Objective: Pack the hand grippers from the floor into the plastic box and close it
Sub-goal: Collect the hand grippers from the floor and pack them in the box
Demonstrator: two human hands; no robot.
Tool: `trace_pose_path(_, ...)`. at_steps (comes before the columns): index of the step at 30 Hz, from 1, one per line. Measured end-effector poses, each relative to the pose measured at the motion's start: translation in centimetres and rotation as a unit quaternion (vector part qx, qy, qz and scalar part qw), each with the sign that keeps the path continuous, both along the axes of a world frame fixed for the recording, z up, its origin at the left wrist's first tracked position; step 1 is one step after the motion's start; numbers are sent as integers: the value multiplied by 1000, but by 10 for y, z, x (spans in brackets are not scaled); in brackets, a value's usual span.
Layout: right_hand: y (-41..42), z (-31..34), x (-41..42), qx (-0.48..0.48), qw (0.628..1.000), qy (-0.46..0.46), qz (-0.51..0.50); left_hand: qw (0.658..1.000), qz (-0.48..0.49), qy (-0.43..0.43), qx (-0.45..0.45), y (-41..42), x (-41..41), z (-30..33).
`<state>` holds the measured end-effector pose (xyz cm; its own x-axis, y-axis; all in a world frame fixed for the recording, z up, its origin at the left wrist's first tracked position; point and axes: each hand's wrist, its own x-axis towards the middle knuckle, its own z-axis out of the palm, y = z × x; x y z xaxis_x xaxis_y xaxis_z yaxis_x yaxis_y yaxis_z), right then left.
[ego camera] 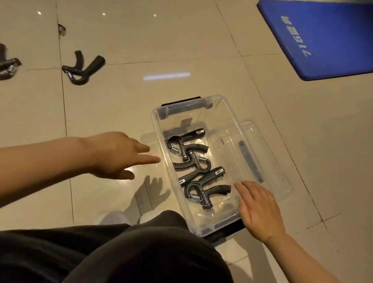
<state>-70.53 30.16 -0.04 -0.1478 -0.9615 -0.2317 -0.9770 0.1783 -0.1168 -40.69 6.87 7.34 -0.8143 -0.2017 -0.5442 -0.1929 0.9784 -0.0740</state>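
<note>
Hovering empty, fingers straight: left hand [115, 153] beside plastic box [225, 113] left wall, right hand [258, 209] over near-right corner; hand grippers [193, 162] packed inside, likely between fetches.

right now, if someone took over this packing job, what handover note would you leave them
Left hand: open, empty, beside the box's left wall.
Right hand: open, empty, at the box's near right rim.
Plastic box: open on the floor, three hand grippers inside.
Lid: lies by the box's right side.
Done: three packed.
Left: the gripper on the floor, another at the left edge, a dark bit at the far left that may be one more; then close the lid.
</note>
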Motion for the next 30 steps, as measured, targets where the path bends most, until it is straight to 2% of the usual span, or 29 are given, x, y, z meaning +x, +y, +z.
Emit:
trace_pose_path(3, -2, 16, 20, 4, 997, -33, -72, 999, 22, 3, -29, 0, 18, 55)
trace_pose_path(5, -10, 35, 46, -1, 984, -110, -138, 996, 67, 57, -31, 13, 33, 85)
trace_pose_path(7, -21, 57, 78, -45, 962, -201, -180, 985, 110, 126, -30, 35, 49, 107)
trace_pose_path(10, -33, 103, 124, -92, 923, -335, -168, 972, 122, 196, -48, 79, 81, 120)
trace_pose_path(12, -37, 147, 148, -84, 918, -371, -109, 963, 102, 237, -73, 100, 111, 126)
trace_pose_path(14, -39, 195, 167, -56, 925, -373, -51, 951, 126, 273, -68, 117, 144, 141)
trace_pose_path(17, -39, 257, 197, -13, 928, -372, -15, 939, 174, 292, -58, 135, 185, 160)
trace_pose_path(20, -46, 294, 242, -1, 936, -351, 17, 924, 198, 319, -75, 140, 216, 175)
trace_pose_path(26, -100, 309, 369, 48, 944, -306, 117, 919, 252, 293, -77, 126, 295, 192)
trace_pose_path(30, -157, 291, 464, 68, 936, -299, 174, 887, 376, 259, -70, 109, 401, 178)
